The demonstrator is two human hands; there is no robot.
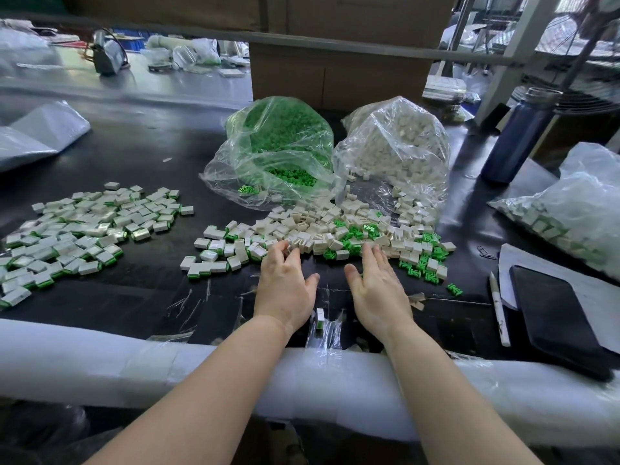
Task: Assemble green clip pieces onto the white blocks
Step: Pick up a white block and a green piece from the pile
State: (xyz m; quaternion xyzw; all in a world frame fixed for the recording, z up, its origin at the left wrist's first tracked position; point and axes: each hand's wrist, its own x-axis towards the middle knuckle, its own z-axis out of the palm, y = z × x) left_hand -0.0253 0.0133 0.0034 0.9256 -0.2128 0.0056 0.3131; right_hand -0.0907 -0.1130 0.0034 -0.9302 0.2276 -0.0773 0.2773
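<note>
Assembled blocks (77,229) lie heaped far left on the table (141,156). Left hand (285,283) and right hand (377,283) reach out flat, fingers straight, tips touching the mixed white blocks (302,229) and green clips (352,234) mid-table. Phone (553,313) sits right.

black table (141,152), blocks (322,229), bags (281,152)

Two bare hands reach palm-down over a dark surface (141,156); the left hand (285,286) and right hand (377,285) touch, fingers straight, a loose pile of white blocks (312,229) and green clips (352,234); behind stand two clear bags; finished pieces (84,229) lie left.
</note>
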